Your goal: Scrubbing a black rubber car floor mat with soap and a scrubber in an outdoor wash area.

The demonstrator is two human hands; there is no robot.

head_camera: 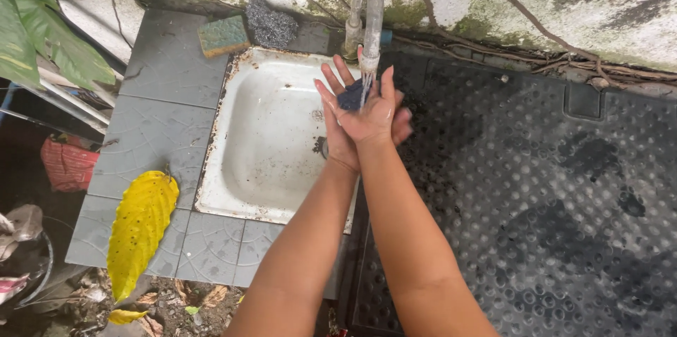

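Left hand: left hand (337, 108) open, fingers spread, cupping a dark scrap (350, 95).
Right hand: right hand (377, 120) pressed against it, palm flat.
Water: tap (369, 9) stream falls on both, over the white sink (264, 143).

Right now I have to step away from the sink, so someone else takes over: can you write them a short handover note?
Left hand: open, palm up under the running tap, cradling a small dark scrub pad.
Right hand: pressed over the left, fingers spread, wet.
Both are above the white sink; a green sponge and grey steel wool lie on the ledge behind.
Done: pad under water.
Left: rinsing continues; tap still on.
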